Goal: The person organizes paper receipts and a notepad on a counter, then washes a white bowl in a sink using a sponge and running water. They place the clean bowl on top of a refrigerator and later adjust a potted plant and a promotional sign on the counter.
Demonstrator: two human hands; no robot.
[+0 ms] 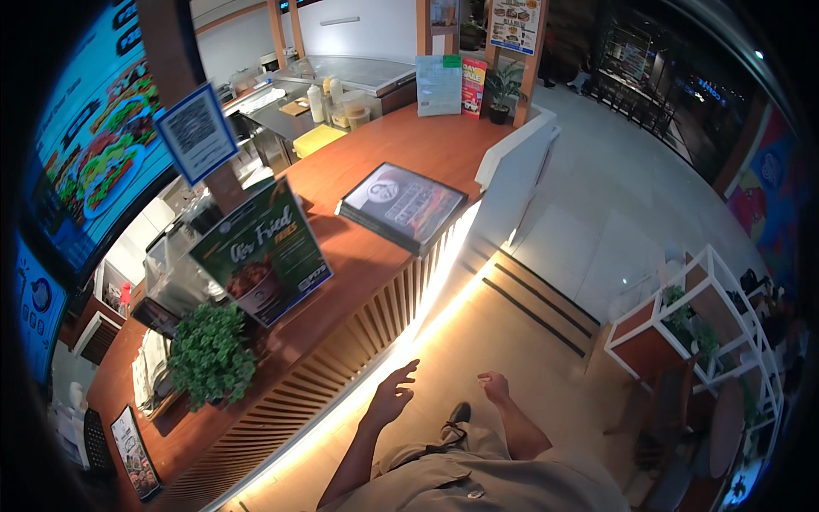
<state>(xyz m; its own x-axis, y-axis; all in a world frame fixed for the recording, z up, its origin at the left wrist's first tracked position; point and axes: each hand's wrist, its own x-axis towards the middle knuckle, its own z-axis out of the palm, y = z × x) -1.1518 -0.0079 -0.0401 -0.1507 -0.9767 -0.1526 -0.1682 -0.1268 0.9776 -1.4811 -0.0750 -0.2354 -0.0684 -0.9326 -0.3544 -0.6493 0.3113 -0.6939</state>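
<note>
My left hand point(391, 396) hangs in the air in front of the slatted counter front, fingers apart and holding nothing. To its right my right hand point(495, 387) is also raised, its fingers loosely bent and apart, with nothing visible in it. Neither hand touches anything. Ahead of them, on the wooden counter point(409, 141), lies a dark-framed menu book point(403, 203), close to the counter's right edge. Left of it stands a green sign point(261, 253) with a picture of fried food, behind a leafy potted plant point(212, 354).
Beyond the counter are sauce bottles point(316, 102) and a yellow board point(318, 141). A small potted plant point(502, 92) and upright cards point(438, 85) stand at its far end. A striped step point(541, 303) crosses the floor. White-framed shelving point(695, 311) and chairs are at the right.
</note>
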